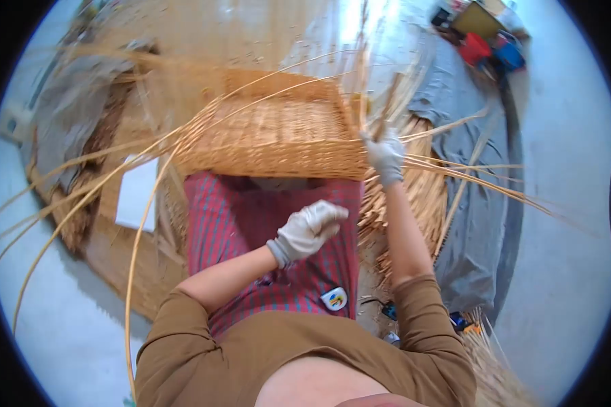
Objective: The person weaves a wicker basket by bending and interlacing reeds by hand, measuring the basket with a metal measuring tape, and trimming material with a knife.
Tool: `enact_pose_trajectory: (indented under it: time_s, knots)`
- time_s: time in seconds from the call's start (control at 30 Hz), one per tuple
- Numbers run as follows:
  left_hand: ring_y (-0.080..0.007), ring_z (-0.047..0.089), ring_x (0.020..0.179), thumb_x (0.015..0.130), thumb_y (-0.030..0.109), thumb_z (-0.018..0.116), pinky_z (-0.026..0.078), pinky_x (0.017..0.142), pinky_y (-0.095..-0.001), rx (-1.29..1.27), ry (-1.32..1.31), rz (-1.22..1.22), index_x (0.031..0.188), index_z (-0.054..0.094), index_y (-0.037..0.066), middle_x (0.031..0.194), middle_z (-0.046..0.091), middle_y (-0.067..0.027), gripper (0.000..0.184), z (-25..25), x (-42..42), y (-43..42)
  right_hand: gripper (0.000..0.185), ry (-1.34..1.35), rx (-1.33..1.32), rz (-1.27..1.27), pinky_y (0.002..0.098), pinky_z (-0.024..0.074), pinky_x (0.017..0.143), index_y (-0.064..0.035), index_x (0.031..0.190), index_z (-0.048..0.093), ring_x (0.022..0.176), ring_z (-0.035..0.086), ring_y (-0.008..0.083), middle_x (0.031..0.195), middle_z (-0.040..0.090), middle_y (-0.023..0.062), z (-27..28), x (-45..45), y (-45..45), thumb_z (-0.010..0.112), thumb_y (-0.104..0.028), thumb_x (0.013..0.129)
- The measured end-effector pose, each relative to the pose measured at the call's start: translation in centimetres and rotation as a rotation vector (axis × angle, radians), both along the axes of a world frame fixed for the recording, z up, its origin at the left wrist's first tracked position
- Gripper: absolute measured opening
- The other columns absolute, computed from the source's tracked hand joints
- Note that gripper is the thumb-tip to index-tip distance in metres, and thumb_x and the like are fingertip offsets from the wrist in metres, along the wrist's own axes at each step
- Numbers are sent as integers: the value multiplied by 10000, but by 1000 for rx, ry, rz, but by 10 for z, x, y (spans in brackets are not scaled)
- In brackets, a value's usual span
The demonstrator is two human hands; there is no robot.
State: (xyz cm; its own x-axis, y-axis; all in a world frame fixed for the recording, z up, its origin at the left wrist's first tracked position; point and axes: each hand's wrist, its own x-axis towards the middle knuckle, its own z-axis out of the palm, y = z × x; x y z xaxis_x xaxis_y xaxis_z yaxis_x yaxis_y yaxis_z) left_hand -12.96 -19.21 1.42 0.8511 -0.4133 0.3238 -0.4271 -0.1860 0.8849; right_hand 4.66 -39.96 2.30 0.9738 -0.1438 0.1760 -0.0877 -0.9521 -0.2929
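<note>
Gripping stick [390, 102] with closed right hand [385, 159] beside basket [278, 159]; holding left hand [309, 230] above checked cloth [207, 237], fingers half-open, contents unclear.

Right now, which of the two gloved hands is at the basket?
The right hand: it is at the near right corner of the basket, while the left hand is apart from it, over the red checked cloth.

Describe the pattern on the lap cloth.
Lap cloth: red and blue-grey check, clearest in the head view.
</note>
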Motion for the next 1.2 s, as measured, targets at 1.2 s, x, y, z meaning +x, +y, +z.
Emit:
enact_pose_trajectory:
  time_s: [1.2]
  knots:
    - [-127,592,689,956,51,523,508,654,-282,-186,-106,791,1019,575,4,757,615,-43,94,122,-28,289,280,209,490,475,317,429,697,14,926,612,714,503,199,784,559,120,60,-50,66,586,-263,954]
